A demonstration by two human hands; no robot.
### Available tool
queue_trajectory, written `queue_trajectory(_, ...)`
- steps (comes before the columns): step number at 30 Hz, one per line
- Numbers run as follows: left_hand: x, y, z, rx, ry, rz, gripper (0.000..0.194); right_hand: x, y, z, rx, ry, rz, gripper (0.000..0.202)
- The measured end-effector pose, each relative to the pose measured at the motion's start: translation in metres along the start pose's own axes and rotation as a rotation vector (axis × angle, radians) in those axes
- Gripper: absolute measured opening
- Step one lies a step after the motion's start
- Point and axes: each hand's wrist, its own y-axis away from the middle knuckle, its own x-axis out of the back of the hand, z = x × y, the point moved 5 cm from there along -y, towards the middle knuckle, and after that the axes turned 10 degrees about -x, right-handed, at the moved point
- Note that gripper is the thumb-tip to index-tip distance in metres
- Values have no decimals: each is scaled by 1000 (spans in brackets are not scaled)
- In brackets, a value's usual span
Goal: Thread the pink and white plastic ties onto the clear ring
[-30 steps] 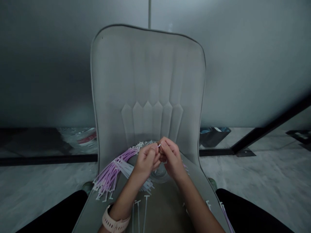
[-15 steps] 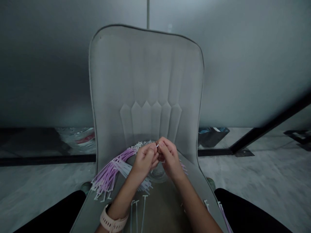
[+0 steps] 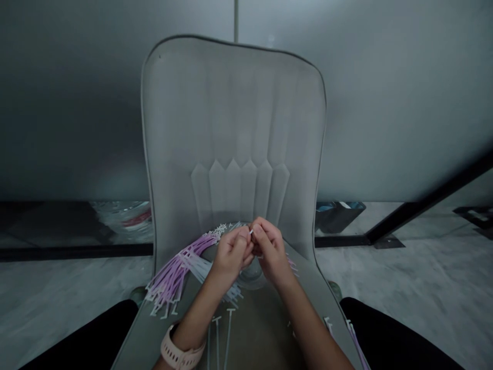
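Note:
My left hand (image 3: 233, 252) and my right hand (image 3: 267, 249) meet above the chair seat, thumbs and fingers pinched together. Between the fingertips shows a small white piece (image 3: 251, 232); the rest of it is hidden by the fingers. Left of my hands lies a bundle of thin purple sticks (image 3: 171, 277) with white T-shaped ends. Pale blue sticks (image 3: 198, 267) of the same form cross it and run partly behind my left forearm. Beneath my hands sits a clear round dish (image 3: 252, 280), mostly covered by them.
A grey padded chair (image 3: 234, 113) faces me, its seat bearing the sticks. Several loose pale sticks (image 3: 228, 334) lie near the front, and purple ones (image 3: 357, 341) at the right edge. Behind stands a frosted panel (image 3: 385, 103); a dark bin-like object (image 3: 341, 223) shows beyond it.
Almost nothing differs. Both hands keep pinching the small white piece, with only a slight shift of the fingers and of the camera view.

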Motion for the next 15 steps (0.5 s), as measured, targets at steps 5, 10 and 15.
queue_trajectory(5,1,2,-1,-25,-19,14,38,-1,1,-4,36,39,-12,34)
queue_trajectory(10,-1,2,-2,-38,-31,39,41,1,0,-5,75,115,20,34)
queue_trajectory(15,0,0,-3,10,36,46,36,1,-1,4,13,-13,-33,33)
